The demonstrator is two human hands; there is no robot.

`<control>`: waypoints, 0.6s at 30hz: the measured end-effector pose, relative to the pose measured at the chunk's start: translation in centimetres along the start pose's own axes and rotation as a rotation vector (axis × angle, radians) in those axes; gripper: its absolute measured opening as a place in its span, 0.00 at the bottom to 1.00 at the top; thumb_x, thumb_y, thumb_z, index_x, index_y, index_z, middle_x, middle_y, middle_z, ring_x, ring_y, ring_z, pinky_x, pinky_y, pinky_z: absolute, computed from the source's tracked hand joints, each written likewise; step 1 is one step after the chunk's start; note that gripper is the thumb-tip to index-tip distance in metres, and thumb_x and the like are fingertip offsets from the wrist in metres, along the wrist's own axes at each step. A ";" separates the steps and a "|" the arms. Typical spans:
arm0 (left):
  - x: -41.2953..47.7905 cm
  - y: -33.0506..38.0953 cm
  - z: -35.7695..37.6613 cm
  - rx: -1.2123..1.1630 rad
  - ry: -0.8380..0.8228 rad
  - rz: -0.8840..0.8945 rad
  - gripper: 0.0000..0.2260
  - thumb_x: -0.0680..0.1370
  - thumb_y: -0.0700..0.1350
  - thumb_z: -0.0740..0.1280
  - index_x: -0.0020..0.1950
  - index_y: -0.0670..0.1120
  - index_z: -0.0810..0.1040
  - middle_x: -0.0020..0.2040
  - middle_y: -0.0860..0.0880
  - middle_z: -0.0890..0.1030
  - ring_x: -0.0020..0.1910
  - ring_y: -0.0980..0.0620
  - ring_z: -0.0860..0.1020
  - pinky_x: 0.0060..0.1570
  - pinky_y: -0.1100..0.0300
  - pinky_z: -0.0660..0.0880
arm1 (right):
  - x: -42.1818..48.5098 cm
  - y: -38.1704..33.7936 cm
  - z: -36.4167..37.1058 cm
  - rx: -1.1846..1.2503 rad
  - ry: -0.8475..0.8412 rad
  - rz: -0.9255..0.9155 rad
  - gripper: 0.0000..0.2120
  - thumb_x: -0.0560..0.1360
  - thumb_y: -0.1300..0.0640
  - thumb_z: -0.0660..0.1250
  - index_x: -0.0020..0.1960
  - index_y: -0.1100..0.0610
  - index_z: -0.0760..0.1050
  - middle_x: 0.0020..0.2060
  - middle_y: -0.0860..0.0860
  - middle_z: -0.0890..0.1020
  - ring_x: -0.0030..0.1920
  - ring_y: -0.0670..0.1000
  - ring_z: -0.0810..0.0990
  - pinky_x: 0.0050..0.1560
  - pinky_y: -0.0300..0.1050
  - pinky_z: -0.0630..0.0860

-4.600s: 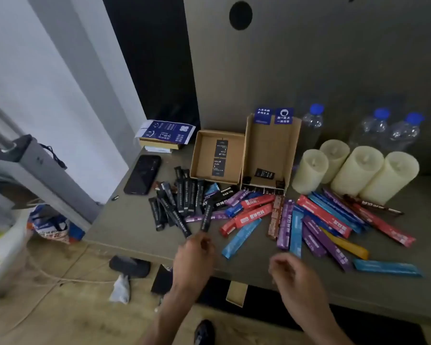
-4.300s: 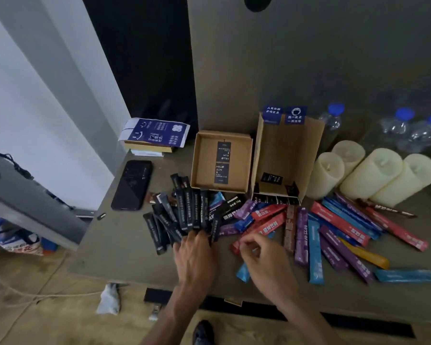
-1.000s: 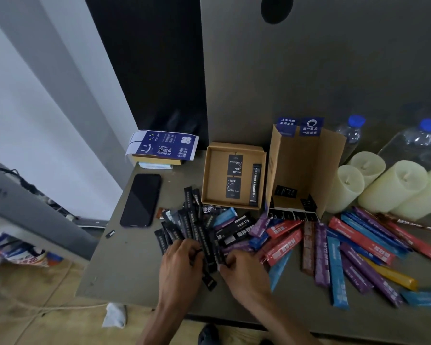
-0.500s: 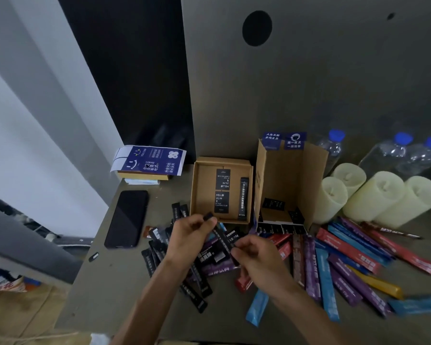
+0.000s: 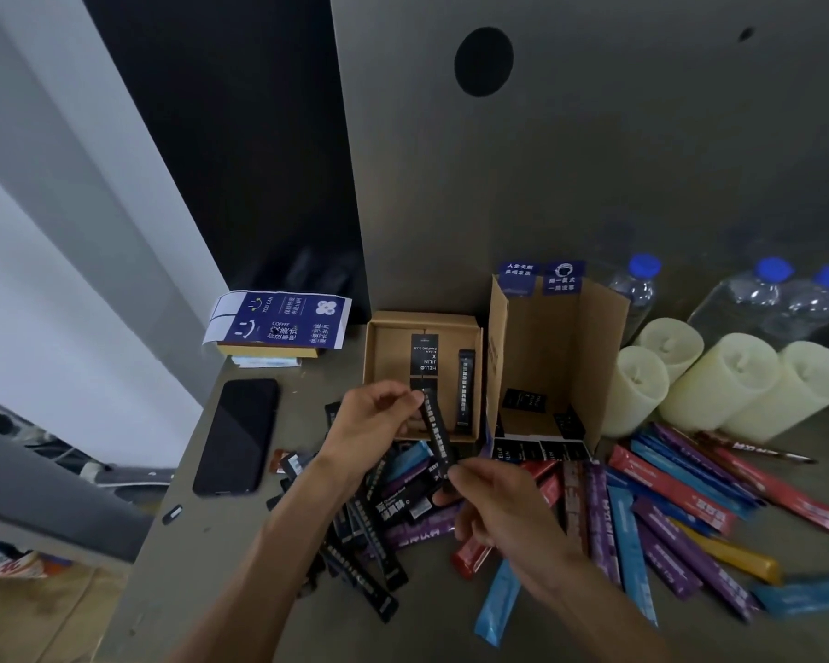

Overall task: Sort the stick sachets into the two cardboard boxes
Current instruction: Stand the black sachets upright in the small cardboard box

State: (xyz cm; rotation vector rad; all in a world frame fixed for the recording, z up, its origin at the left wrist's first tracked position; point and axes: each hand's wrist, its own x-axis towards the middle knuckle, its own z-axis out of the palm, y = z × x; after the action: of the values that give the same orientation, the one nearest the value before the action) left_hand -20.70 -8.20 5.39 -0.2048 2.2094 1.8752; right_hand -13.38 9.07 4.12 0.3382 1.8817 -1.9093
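Note:
A black stick sachet [image 5: 435, 430] is held in the air between both hands, just in front of the low cardboard box [image 5: 377, 366]. My left hand [image 5: 372, 421] pinches its upper end and my right hand [image 5: 491, 500] pinches its lower end. Inside that low box lies one black sachet [image 5: 464, 390] beside a black printed label. To its right stands the taller cardboard box [image 5: 565, 356], open toward me. Black sachets [image 5: 360, 562] lie heaped under my hands. Coloured sachets [image 5: 661, 514] in red, purple, blue and yellow spread across the table to the right.
A black phone [image 5: 238, 435] lies at the table's left, behind it a blue-printed packet [image 5: 278, 323] on a small stack. Three cream candles [image 5: 723, 390] and clear water bottles [image 5: 762, 303] stand at the back right. The table's edge runs along the left, floor below.
Both hands have lifted off the pile and raised one black sachet toward the low box. The low box has gained a black sachet since the earliest frames.

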 end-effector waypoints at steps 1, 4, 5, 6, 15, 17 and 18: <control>0.0 0.0 0.0 0.010 -0.004 0.002 0.07 0.80 0.46 0.68 0.47 0.44 0.83 0.32 0.56 0.81 0.31 0.63 0.77 0.39 0.67 0.73 | 0.0 0.0 0.0 -0.007 0.008 -0.015 0.08 0.81 0.57 0.64 0.53 0.58 0.81 0.43 0.56 0.86 0.30 0.49 0.76 0.28 0.36 0.65; -0.2 -0.5 -0.1 0.118 -0.067 0.009 0.07 0.79 0.50 0.69 0.47 0.47 0.83 0.34 0.57 0.81 0.34 0.63 0.78 0.40 0.66 0.73 | 0.3 0.0 0.1 -0.037 0.031 -0.038 0.08 0.81 0.57 0.65 0.52 0.58 0.81 0.42 0.55 0.86 0.31 0.50 0.77 0.27 0.34 0.67; -0.2 -0.6 0.0 0.148 -0.092 0.001 0.07 0.79 0.50 0.70 0.46 0.48 0.83 0.35 0.57 0.81 0.34 0.62 0.78 0.41 0.66 0.73 | 0.4 0.0 0.1 -0.042 0.035 -0.038 0.08 0.81 0.57 0.65 0.52 0.58 0.81 0.42 0.55 0.86 0.31 0.50 0.77 0.27 0.34 0.68; 0.0 -0.6 0.2 0.157 -0.095 -0.008 0.06 0.79 0.49 0.70 0.46 0.48 0.83 0.36 0.56 0.82 0.35 0.62 0.79 0.42 0.65 0.74 | 0.5 0.1 0.1 -0.050 0.039 -0.035 0.08 0.81 0.56 0.66 0.53 0.58 0.81 0.42 0.55 0.86 0.31 0.51 0.77 0.27 0.33 0.69; 7.3 -0.2 2.9 0.342 0.049 0.035 0.05 0.80 0.44 0.67 0.55 0.50 0.79 0.50 0.50 0.83 0.45 0.57 0.82 0.41 0.67 0.76 | 0.6 2.0 -1.4 -0.161 0.139 0.038 0.07 0.81 0.56 0.65 0.51 0.55 0.81 0.40 0.52 0.86 0.28 0.44 0.78 0.28 0.33 0.71; 8.0 -0.7 3.5 0.388 0.054 0.042 0.06 0.80 0.43 0.67 0.56 0.50 0.78 0.52 0.49 0.82 0.47 0.55 0.82 0.46 0.61 0.80 | 0.4 2.1 -1.6 -0.163 0.133 0.045 0.07 0.81 0.58 0.64 0.49 0.56 0.81 0.39 0.54 0.86 0.27 0.46 0.78 0.28 0.34 0.71; 8.2 -0.9 3.8 0.419 0.052 0.049 0.06 0.80 0.42 0.66 0.57 0.49 0.77 0.53 0.49 0.82 0.49 0.54 0.82 0.49 0.58 0.81 | 0.3 2.2 -1.7 -0.144 0.127 0.048 0.07 0.81 0.59 0.64 0.49 0.57 0.81 0.39 0.55 0.86 0.26 0.46 0.77 0.27 0.35 0.72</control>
State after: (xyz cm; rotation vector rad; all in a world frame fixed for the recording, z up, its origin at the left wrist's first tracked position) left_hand -28.03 -4.22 1.75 -0.1243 2.5976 1.3958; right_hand -12.87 10.77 1.98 0.4640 2.0613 -1.7459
